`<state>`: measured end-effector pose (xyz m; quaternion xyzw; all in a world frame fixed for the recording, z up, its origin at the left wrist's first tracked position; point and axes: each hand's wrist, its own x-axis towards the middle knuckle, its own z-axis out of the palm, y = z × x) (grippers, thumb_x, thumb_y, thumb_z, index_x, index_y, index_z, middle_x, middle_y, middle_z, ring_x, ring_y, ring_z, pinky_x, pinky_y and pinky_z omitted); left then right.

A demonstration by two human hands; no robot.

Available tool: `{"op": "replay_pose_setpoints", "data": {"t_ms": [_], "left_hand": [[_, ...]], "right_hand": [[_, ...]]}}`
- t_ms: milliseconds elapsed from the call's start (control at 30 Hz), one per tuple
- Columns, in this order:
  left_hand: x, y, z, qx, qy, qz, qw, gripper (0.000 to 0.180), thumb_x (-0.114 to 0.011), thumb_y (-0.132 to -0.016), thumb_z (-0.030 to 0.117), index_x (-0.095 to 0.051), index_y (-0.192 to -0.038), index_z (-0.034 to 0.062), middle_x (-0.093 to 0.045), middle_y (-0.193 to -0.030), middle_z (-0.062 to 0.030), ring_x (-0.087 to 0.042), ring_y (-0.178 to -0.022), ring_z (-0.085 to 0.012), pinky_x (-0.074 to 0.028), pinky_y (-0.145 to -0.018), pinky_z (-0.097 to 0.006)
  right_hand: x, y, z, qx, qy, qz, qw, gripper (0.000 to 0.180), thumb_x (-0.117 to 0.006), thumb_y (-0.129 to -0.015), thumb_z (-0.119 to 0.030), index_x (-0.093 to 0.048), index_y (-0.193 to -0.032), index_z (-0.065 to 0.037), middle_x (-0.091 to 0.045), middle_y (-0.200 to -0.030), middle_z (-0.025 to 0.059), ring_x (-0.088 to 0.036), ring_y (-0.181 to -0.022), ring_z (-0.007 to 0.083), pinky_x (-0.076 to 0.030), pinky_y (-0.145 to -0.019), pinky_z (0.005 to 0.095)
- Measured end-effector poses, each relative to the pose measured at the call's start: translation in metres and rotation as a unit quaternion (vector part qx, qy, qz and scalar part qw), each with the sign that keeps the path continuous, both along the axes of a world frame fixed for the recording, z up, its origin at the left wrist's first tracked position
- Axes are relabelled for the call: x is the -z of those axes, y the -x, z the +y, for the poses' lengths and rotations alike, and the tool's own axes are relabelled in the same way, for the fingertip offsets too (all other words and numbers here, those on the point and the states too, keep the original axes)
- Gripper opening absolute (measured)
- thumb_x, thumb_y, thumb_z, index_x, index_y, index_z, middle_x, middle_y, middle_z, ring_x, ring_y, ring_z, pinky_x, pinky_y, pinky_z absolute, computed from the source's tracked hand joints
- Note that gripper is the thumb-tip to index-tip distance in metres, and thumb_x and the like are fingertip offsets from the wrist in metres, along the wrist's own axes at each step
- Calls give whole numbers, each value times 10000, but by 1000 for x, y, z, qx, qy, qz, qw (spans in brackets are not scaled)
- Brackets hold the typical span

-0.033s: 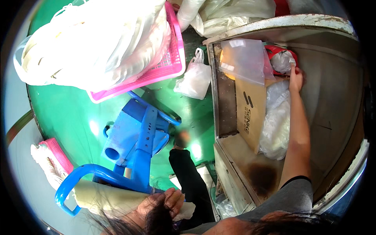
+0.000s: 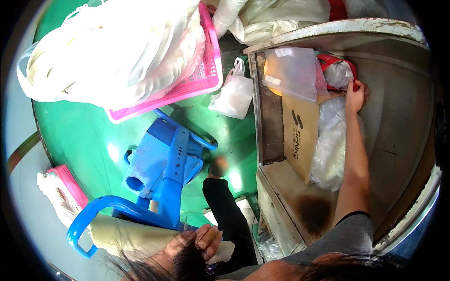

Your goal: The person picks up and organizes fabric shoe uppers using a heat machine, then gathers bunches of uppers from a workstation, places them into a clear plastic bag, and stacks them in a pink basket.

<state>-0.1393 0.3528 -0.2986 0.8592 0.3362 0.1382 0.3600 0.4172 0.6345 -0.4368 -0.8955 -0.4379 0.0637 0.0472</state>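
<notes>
My right hand (image 2: 356,96) reaches far into the worn metal-edged cabinet and grips the near right edge of a red bag (image 2: 332,60). Crumpled clear plastic (image 2: 338,75) shows inside that bag. Below my wrist, clear plastic bags with pale contents (image 2: 330,154) lie against a brown cardboard box (image 2: 296,136). At the lower edge, my left hand (image 2: 206,239) has its fingers curled together by the end of a cream padded roll (image 2: 133,236). Hair covers part of this hand, and whatever it holds is hidden.
A flat translucent bag (image 2: 293,70) lies over something yellow. Left of the cabinet, a tied white bag (image 2: 233,96) sits on the green floor beside a pink basket (image 2: 213,61) heaped with white material. A blue metal frame (image 2: 171,159) stands near my leg.
My right hand has shifted slightly right and down at the red bag's edge, and more of its fingers now show. My left hand stays in place.
</notes>
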Motion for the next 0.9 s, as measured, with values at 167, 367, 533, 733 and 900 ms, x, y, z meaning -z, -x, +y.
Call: {"op": "replay_pose_setpoints", "data": {"t_ms": [167, 367, 533, 733, 900], "left_hand": [[-27, -2, -16, -87, -31, 47, 995, 275, -638, -703, 113, -676, -974, 87, -621, -1046, -66, -582, -982, -208, -489, -702, -254], [-11, -1, -3, -62, -108, 21, 992, 216, -601, -759, 160, -687, -956, 137, -643, -1017, -5, -593, -989, -132, -455, -709, -205], [-12, 5, -13, -58, -84, 33, 994, 218, -606, -754, 168, -683, -956, 142, -637, -1041, 3, -601, -983, -127, -442, -724, -215], [-25, 4, -18, -144, -62, -54, 986, 312, -626, -738, 127, -629, -1040, 50, -609, -1098, -84, -578, -1051, -245, -473, -794, -333], [-41, 3, -3, -320, 122, -189, 920, 591, -673, -798, 297, -444, -1254, -1, -406, -1324, -210, -432, -1217, -319, -385, -971, -426]], "right_hand": [[93, 255, -79, -433, -110, 399, 801, 592, -634, -732, 57, -462, -1283, -75, -526, -1238, 126, -577, -941, 198, -480, -731, 286], [252, 283, -71, -303, 123, 230, 917, 714, -746, -668, -72, -435, -1310, -97, -443, -1279, 217, -563, -1011, 352, -471, -857, 417], [212, 294, -181, -201, 59, 285, 935, 325, -734, -705, -207, -593, -898, 12, -545, -977, 177, -546, -950, 351, -459, -804, 381], [-47, 277, -273, -272, -103, 277, 916, 239, -671, -691, -115, -567, -878, -8, -503, -951, 151, -534, -872, 322, -451, -762, 362], [-260, 326, -344, -288, -198, 200, 915, 223, -634, -631, -30, -593, -850, -20, -497, -922, 131, -532, -827, 299, -460, -715, 359]]}}
